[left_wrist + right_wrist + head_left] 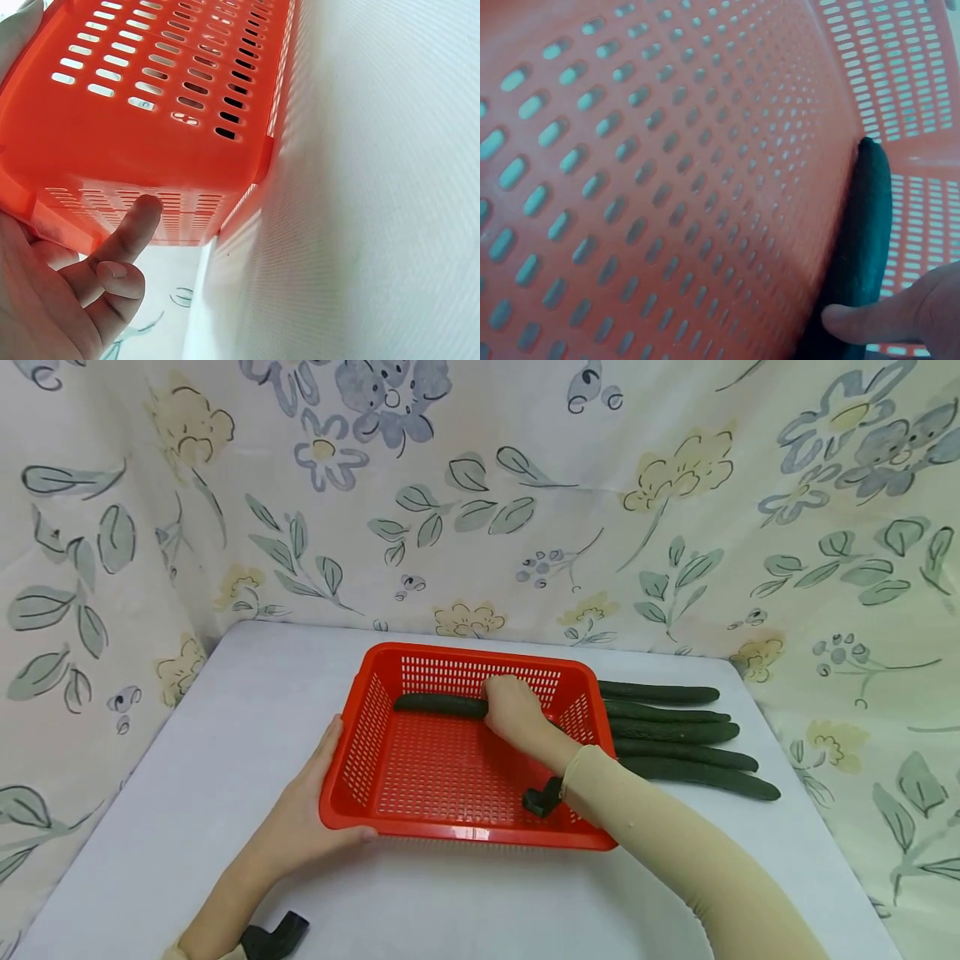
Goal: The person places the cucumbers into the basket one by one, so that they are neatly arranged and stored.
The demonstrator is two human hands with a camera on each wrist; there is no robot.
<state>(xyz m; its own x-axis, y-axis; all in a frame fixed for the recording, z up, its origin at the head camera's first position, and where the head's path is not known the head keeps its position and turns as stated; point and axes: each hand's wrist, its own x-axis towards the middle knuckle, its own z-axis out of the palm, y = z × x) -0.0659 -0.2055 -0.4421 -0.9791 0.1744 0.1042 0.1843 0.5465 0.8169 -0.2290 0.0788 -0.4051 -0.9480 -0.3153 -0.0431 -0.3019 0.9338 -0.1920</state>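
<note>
Inside the red basket [468, 834], by its back wall, the right hand [516, 712] gripped one long green cucumber [438, 704] around its middle. At the basket's near left corner, the left hand [300, 822] held on, its thumb in front and its fingers along the side. Just right of the basket, five more cucumbers [675, 731] lay side by side on the white table [187, 793], and a flowery cloth [450, 577] hung behind the basket.

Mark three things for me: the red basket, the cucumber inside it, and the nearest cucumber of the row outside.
Red basket [480, 834]: head view, on its near rim.
Inside cucumber [441, 704]: head view, on its left part.
Nearest outside cucumber [701, 775]: head view, mid-length.
</note>
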